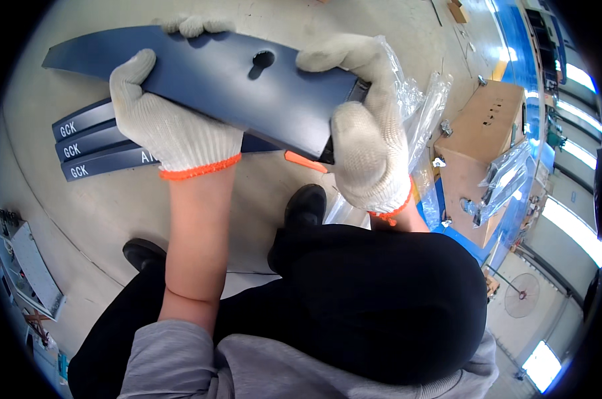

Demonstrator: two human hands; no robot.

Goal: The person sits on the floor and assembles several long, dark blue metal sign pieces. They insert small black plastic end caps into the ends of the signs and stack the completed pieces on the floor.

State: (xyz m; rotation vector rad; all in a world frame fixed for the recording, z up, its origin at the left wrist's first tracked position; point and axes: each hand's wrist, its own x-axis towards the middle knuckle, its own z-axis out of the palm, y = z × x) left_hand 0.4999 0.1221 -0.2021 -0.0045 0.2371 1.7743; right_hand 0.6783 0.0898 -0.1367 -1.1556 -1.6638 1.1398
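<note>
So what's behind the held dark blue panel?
Three blue panels lie on the floor, partly covered by the held panel and left hand; an orange object peeks out. Anything fully covered can't be seen.

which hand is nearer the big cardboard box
Right. The right hand holds the right end of the dark panel, left of the big box; the left hand grips the panel farther left.

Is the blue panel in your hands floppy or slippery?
Probably stiff: the dark blue panel shows no sag past the left hand. Its smooth, shiny face might be slippery, though the knitted gloves may help.
</note>
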